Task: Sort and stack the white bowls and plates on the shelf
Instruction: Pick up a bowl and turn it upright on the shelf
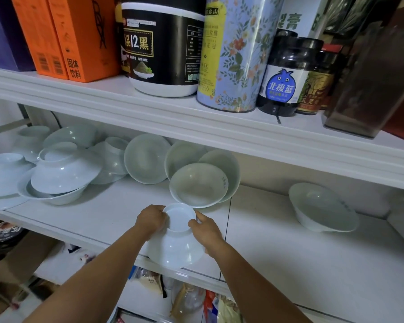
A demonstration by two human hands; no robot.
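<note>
I see my left hand (151,220) and right hand (205,230) both gripping an upside-down white bowl (176,249) by its foot ring, at the front edge of the middle shelf (289,264), just before the leaning bowls (196,186); a lone bowl (322,208) sits well apart on the right

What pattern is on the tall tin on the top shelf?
The tin is pale blue with flowers; head view.
</note>
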